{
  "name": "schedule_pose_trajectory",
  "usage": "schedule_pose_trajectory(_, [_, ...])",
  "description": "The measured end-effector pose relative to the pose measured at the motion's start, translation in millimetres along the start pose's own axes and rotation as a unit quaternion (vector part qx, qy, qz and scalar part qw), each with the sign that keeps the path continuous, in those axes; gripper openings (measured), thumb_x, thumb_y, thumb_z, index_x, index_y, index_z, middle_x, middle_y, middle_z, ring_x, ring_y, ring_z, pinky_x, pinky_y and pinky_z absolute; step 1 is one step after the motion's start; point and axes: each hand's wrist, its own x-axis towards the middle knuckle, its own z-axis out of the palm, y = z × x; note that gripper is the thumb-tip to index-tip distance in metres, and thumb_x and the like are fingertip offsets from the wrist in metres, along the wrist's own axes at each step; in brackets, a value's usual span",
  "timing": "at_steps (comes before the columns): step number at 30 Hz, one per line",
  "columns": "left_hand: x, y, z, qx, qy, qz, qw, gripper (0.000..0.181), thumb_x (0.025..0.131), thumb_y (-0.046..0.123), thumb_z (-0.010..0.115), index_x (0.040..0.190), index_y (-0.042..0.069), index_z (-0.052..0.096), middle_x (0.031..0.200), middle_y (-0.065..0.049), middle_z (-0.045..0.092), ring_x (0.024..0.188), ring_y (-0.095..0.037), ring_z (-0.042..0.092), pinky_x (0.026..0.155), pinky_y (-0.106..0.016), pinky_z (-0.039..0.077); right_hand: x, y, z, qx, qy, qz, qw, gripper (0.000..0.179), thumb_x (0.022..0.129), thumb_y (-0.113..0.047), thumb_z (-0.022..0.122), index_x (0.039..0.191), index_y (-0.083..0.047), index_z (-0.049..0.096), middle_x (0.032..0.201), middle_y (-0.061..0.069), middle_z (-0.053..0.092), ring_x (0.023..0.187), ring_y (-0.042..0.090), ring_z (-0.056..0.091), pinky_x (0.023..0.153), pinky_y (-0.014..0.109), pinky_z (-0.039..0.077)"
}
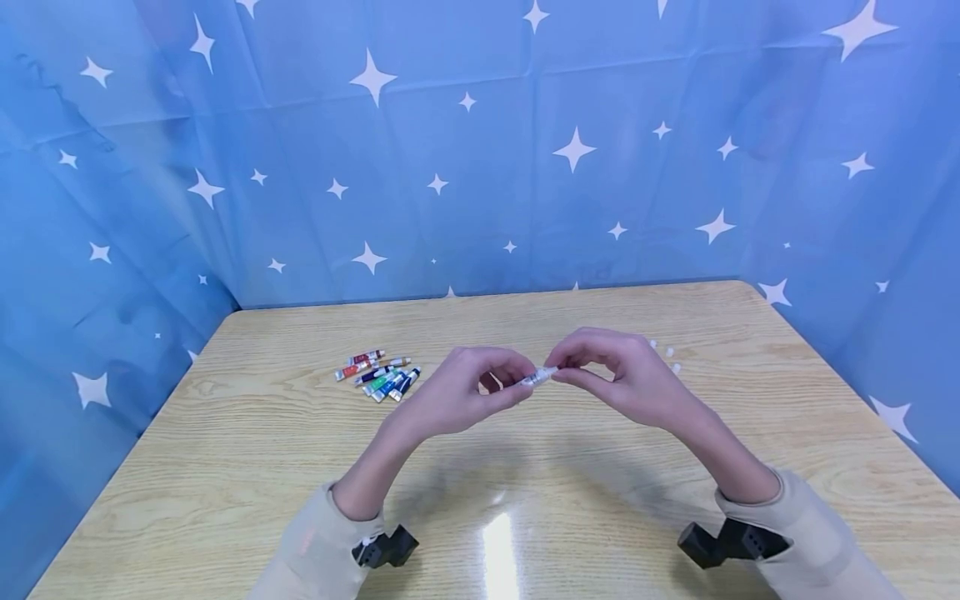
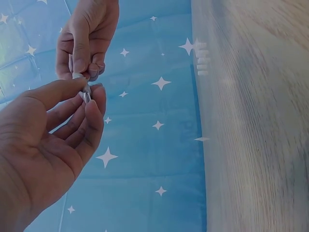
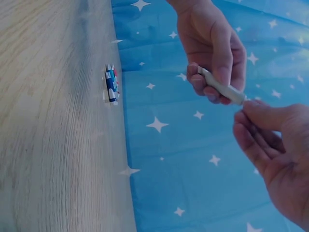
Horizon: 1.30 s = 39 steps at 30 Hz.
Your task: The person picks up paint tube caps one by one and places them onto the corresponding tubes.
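below centre in the head view, the left hand (image 1: 472, 390) pinches a small white tube (image 1: 537, 377) and the right hand (image 1: 628, 377) pinches its tip; colourful tubes (image 1: 387, 386) (a cluster) lie on the tabletop (image 1: 262, 467), left of centre.

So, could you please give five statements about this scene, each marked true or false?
1. The left hand and right hand hold one small tube. True.
2. The right hand is idle. False: it pinches the small tube's end.
3. Coloured tubes lie on the table, toward the left. True.
4. The small tube stands on the table. False: it is held above it.
5. Small white pieces lie toward the right. True.
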Motion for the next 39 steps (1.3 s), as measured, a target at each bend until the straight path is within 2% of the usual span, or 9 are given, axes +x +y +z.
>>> schedule_pose_trajectory(6, [-0.5, 0.9, 0.7, -0.019, -0.004, -0.001, 0.9998, 0.016, 0.099, 0.013, 0.067, 0.111, 0.004, 0.072, 0.093, -0.003, 0.073, 0.079, -0.004, 0.065, 0.071, -0.026, 0.057, -0.3, -0.5, -0.3, 0.006, 0.007, -0.001, 1.0, 0.03, 0.086, 0.012, 0.072, 0.106, -0.01, 0.073, 0.097, 0.0, 0.072, 0.084, 0.014, 0.068, 0.076, 0.024, 0.056])
schedule_pose_trajectory(14, [-0.2, 1.5, 1.7, -0.02, 0.012, -0.005, 0.9997, 0.013, 0.097, 0.013, 0.069, 0.107, 0.006, 0.073, 0.09, 0.001, 0.072, 0.079, -0.004, 0.065, 0.069, -0.026, 0.057, -0.9, 0.1, 0.9, 0.014, 0.013, 0.012, 0.9997, 0.019, 0.09, 0.003, 0.072, 0.103, -0.011, 0.073, 0.092, 0.006, 0.072, 0.079, 0.015, 0.068, 0.071, 0.024, 0.055])
schedule_pose_trajectory(21, [0.3, 1.4, 3.7, -0.02, 0.023, -0.008, 0.9995, 0.013, 0.096, 0.012, 0.07, 0.107, 0.007, 0.072, 0.09, 0.002, 0.071, 0.078, -0.005, 0.064, 0.071, -0.026, 0.057, -1.9, 0.9, 2.3, -0.002, 0.019, 0.026, 0.9995, 0.018, 0.09, 0.003, 0.072, 0.099, -0.012, 0.073, 0.088, -0.006, 0.07, 0.075, 0.013, 0.066, 0.066, 0.024, 0.053])
schedule_pose_trajectory(25, [0.6, 1.3, 4.8, -0.022, 0.032, -0.004, 0.9992, 0.013, 0.095, 0.012, 0.071, 0.107, 0.007, 0.072, 0.089, 0.002, 0.071, 0.079, -0.005, 0.064, 0.071, -0.026, 0.057, -2.8, 2.7, 2.7, -0.008, 0.02, 0.024, 0.9995, 0.007, 0.093, -0.004, 0.072, 0.098, -0.009, 0.073, 0.086, -0.008, 0.069, 0.072, 0.01, 0.064, 0.062, 0.023, 0.05])
schedule_pose_trajectory(28, [0.8, 1.3, 5.9, -0.025, 0.04, 0.001, 0.9989, 0.013, 0.095, 0.011, 0.072, 0.106, 0.006, 0.072, 0.089, 0.001, 0.071, 0.079, -0.005, 0.065, 0.071, -0.026, 0.057, -3.4, 4.0, 3.4, -0.02, 0.026, 0.024, 0.9992, 0.008, 0.093, -0.004, 0.072, 0.097, -0.012, 0.073, 0.082, -0.009, 0.067, 0.068, 0.009, 0.06, 0.06, 0.023, 0.048])
schedule_pose_trajectory(32, [1.1, 1.2, 7.5, -0.03, 0.047, 0.004, 0.9984, 0.013, 0.094, 0.01, 0.072, 0.106, 0.005, 0.071, 0.089, 0.001, 0.071, 0.078, -0.005, 0.064, 0.07, -0.026, 0.057, -3.7, 4.7, 4.7, -0.022, 0.031, 0.027, 0.9989, 0.02, 0.092, 0.002, 0.07, 0.093, -0.018, 0.072, 0.076, -0.009, 0.065, 0.063, 0.009, 0.057, 0.056, 0.023, 0.046])
schedule_pose_trajectory(39, [1.9, 1.3, 9.0, -0.029, 0.053, 0.006, 0.9982, 0.013, 0.094, 0.009, 0.072, 0.106, 0.005, 0.071, 0.088, 0.0, 0.071, 0.077, -0.004, 0.064, 0.069, -0.026, 0.057, -4.1, 5.7, 6.6, -0.01, 0.025, 0.069, 0.9972, 0.026, 0.099, -0.003, 0.061, 0.08, -0.019, 0.067, 0.068, -0.008, 0.061, 0.057, 0.01, 0.056, 0.051, 0.026, 0.048])
